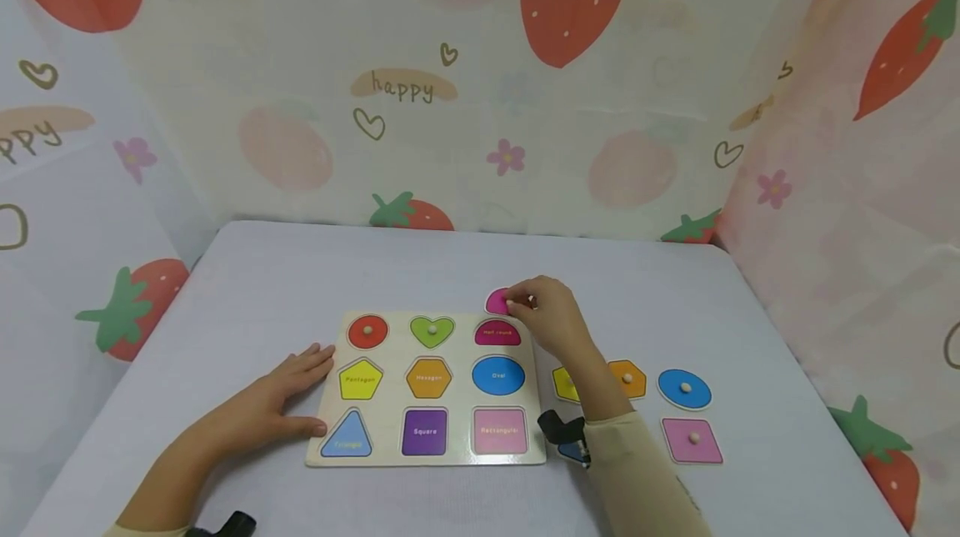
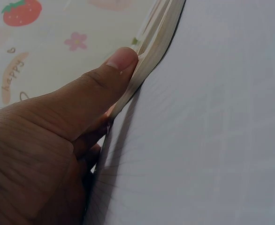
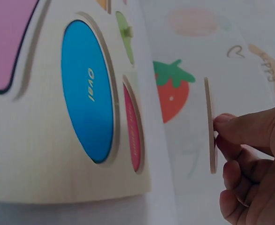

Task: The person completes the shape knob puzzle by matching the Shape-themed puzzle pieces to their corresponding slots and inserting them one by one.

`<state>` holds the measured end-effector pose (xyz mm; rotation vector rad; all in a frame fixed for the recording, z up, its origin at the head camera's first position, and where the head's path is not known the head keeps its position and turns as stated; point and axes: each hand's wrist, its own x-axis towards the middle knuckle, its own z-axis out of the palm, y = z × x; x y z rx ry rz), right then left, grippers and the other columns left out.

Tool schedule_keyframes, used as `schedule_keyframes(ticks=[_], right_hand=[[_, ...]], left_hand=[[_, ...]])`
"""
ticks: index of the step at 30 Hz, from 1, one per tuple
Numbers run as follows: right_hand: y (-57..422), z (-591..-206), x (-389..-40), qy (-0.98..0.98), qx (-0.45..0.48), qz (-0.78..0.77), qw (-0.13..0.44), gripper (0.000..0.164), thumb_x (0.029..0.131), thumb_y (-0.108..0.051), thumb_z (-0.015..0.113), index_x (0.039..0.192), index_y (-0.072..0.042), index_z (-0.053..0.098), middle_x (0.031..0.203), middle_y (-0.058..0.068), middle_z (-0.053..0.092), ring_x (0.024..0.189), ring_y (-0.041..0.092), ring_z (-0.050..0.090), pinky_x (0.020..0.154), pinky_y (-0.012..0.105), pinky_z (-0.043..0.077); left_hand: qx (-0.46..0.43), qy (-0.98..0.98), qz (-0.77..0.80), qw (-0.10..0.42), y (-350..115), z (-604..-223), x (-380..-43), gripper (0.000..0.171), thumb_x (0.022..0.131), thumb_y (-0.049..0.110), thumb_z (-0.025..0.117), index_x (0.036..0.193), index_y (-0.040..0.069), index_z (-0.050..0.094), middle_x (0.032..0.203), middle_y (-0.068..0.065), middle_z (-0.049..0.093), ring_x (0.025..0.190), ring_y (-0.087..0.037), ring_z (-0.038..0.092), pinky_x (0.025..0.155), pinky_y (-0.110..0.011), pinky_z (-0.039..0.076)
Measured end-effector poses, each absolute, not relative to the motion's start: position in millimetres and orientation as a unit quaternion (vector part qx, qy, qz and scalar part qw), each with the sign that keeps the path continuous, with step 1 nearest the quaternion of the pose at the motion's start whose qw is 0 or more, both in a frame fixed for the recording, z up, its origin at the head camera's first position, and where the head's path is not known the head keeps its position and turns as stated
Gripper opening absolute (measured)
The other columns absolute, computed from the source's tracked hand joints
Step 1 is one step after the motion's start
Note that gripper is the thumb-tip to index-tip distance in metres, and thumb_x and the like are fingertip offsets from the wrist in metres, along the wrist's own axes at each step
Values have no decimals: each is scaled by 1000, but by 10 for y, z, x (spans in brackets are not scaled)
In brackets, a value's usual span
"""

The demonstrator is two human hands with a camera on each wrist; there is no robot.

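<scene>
A wooden shape puzzle board [image 1: 386, 420] lies flat on the table. My left hand [image 1: 281, 395] rests against its left edge, thumb and fingers spread; in the left wrist view the thumb [image 2: 121, 58] touches the board's side. Just beyond the top right corner, my right hand [image 1: 551, 316] pinches a magenta half-round piece [image 1: 496, 301]. The right wrist view shows this piece [image 3: 210, 126] edge-on, held apart from the board. Below it lies the half-round recess [image 1: 497, 333]. A red circle [image 1: 367, 331] and a green heart [image 1: 432, 331], both knobbed, sit in the top row.
Right of the board lie a blue oval piece [image 1: 678, 397], a pink rectangular piece [image 1: 678, 447], an orange hexagon [image 1: 636, 372] and a yellow piece [image 1: 562, 383], partly behind the right forearm. A blue piece [image 1: 568, 452] shows under the wrist camera. Strawberry-print cloth [image 1: 405, 153] hangs around the table.
</scene>
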<state>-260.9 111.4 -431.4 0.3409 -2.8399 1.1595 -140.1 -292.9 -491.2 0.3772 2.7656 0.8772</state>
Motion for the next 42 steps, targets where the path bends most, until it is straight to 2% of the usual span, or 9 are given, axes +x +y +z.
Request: schedule_keyframes(ticks=[9, 17, 26, 42], right_hand=[[979, -4448, -2588, -924, 89, 371, -13, 21, 94, -18, 77, 115, -15, 78, 114, 7, 70, 102, 25, 63, 81, 35, 64], [934, -4439, -2599, -938, 77, 335, -45, 15, 94, -17, 76, 109, -13, 79, 106, 6, 71, 99, 24, 62, 86, 36, 62], [930, -4549, -2587, -935, 81, 339, -60, 13, 95, -16, 73, 106, -13, 79, 99, 4, 71, 93, 20, 63, 87, 37, 61], [929, -4680, -2636, -930, 75, 355, -66, 12, 95, -17, 74, 106, -15, 79, 100, 3, 71, 94, 21, 63, 90, 38, 61]], left_hand=[[128, 939, 299, 111, -2933, -4925, -1406, 104, 74, 62, 82, 159, 19, 40, 169, -7, 29, 156, -44, 17, 122, -66, 21], [134, 939, 300, 104, -2928, -4914, -1453, 104, 75, 65, 80, 160, 20, 39, 169, -6, 29, 156, -43, 17, 121, -67, 21], [134, 938, 302, 107, -2950, -4940, -1441, 104, 74, 63, 82, 159, 19, 41, 168, -8, 30, 155, -47, 17, 120, -68, 21], [136, 942, 292, 98, -2960, -4962, -1410, 102, 76, 66, 79, 159, 21, 41, 168, -6, 31, 154, -46, 19, 120, -68, 23]])
